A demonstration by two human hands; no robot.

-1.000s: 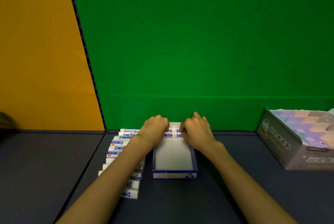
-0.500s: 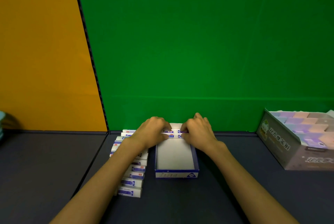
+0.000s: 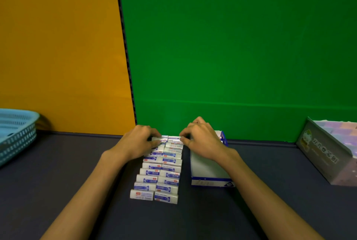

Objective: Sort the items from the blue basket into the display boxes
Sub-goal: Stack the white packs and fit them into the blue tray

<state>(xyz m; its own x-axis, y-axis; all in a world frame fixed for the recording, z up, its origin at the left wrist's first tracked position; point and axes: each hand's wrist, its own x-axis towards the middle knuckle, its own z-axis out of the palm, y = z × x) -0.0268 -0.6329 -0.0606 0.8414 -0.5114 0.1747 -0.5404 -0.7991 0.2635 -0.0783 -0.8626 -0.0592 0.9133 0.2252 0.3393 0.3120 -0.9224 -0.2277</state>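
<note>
From the head camera, two rows of little erasers (image 3: 159,170) lie side by side on the dark table (image 3: 58,181), just left of a blue and white display box (image 3: 211,174). The left hand (image 3: 138,144) and the right hand (image 3: 201,141) are both at the far end of the rows, with fingers curled and pinching the far erasers (image 3: 167,139), one hand at each end. The box looks white and bare inside where it shows. To do this step well, I think both hands should squeeze the pair from the two ends with the same push, lift it flat, and set it down snug against the far wall of the box, so the next ones fit in a neat line. If one hand pulls harder, the small blocks may slip or turn. The erasers are small white blocks with blue and white paper wraps and tiny red marks; they look smooth and firm. The box looks like thin, stiff card. The table top looks soft and dull. The blue basket (image 3: 17,135) sits far to the left; it is plastic with lots of small holes. On the right is a grey box of pastel blocks (image 3: 328,154).
</note>
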